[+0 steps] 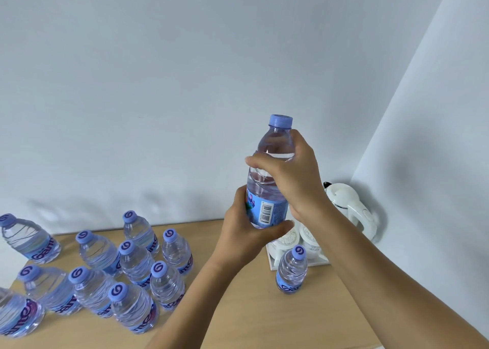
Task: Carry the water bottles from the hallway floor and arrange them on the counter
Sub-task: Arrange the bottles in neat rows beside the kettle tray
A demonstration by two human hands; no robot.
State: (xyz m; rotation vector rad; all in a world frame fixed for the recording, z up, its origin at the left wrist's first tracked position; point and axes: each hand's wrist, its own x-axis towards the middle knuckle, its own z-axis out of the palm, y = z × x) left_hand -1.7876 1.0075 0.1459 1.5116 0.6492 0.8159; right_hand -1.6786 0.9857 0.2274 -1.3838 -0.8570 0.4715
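Note:
I hold one clear water bottle (270, 174) with a purple cap upright in the air above the wooden counter (238, 309). My left hand (246, 235) wraps its lower, labelled part. My right hand (291, 174) grips its upper body just below the neck. Several matching bottles (132, 264) stand grouped on the counter's left side. A single bottle (291, 269) stands apart at the right, below my right forearm.
A white kettle (354, 208) sits in the back right corner against the walls. In front of it a white tray (274, 261) holds white cups (287, 239), partly hidden by my hands. Bare counter lies between the bottle group and the single bottle.

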